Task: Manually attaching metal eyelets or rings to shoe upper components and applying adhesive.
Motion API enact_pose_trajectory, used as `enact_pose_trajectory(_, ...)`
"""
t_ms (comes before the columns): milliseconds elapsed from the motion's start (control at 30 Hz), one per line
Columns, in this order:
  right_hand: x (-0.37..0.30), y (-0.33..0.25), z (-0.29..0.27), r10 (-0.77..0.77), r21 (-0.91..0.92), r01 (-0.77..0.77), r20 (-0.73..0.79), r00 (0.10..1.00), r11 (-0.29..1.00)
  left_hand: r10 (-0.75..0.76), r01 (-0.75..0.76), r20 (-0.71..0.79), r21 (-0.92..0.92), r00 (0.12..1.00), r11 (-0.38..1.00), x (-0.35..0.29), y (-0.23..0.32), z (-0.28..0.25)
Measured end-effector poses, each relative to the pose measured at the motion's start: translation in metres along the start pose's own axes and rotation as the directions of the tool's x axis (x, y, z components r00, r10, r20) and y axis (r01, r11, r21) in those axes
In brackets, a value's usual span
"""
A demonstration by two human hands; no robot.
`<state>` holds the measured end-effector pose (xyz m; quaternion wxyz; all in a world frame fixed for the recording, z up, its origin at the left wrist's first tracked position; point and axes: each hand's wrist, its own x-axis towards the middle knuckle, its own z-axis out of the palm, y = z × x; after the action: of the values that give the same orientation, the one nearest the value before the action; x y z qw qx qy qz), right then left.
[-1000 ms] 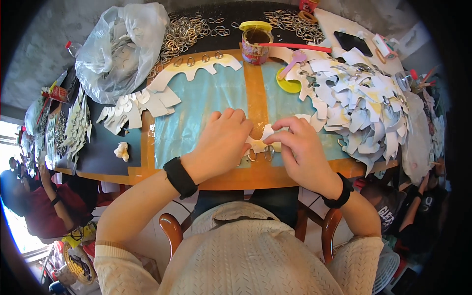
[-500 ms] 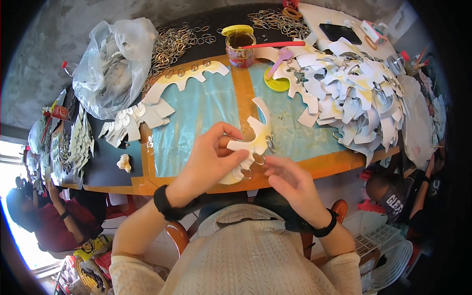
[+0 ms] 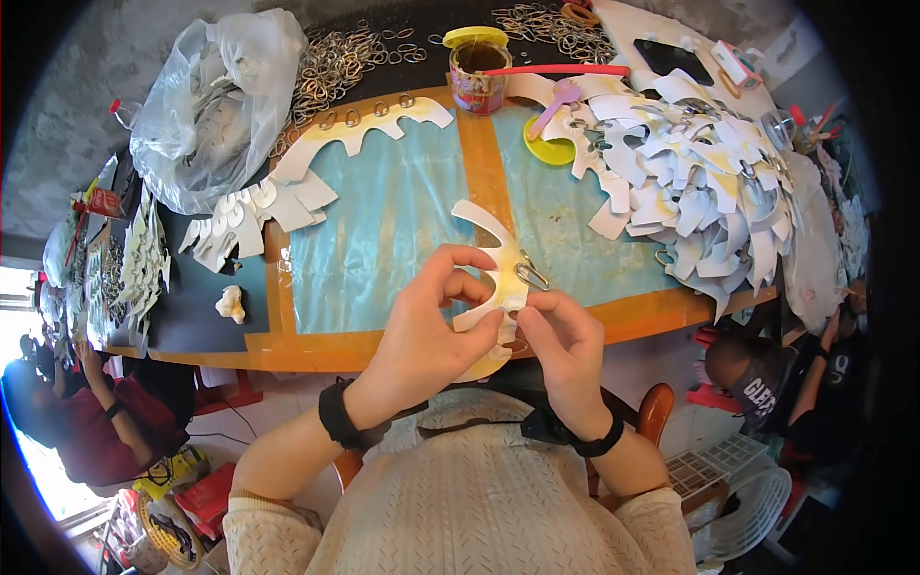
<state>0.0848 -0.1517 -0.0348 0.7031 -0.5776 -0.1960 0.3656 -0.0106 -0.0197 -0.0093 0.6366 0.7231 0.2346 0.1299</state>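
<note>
"What does your feed show?"
"I see the left hand pinching a white scalloped strip right of the frame's centre, over the near edge of the desk. The right hand has finger and thumb closed on it, below a metal ring."
"Around them?"
"A heap of white pieces at right, a clear bag upper left."
</note>
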Motion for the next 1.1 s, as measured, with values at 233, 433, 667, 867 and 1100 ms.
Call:
enact_pose_trajectory(233,0.002,0.013,0.002,-0.137,-0.113,0.133,-0.03,0.99,0.985,0.044,-0.038,-0.043,0.132,0.998,0.991,0.001,0.005,0.009)
enact_pose_trajectory(433,-0.004,0.019,0.017,-0.107,-0.006,0.108,-0.202,0.974,0.994,-0.007,0.017,-0.121,0.081,0.993,0.997,-0.001,-0.006,0.019)
enact_pose_trajectory(667,-0.005,0.017,0.022,0.094,0.234,-0.04,-0.227,0.969,0.971,0.063,-0.06,-0.155,0.023,0.986,0.998,-0.004,-0.009,0.021)
enact_pose_trajectory(867,-0.003,0.006,0.028,0.283,0.405,-0.185,-0.198,0.938,0.896,0.112,-0.13,-0.216,-0.074,0.97,0.989,-0.009,-0.016,0.025)
enact_pose_trajectory(1100,0.003,0.007,0.019,0.049,0.199,-0.005,-0.216,0.975,0.98,0.062,-0.096,-0.172,-0.195,0.983,0.976,-0.016,-0.015,0.019)
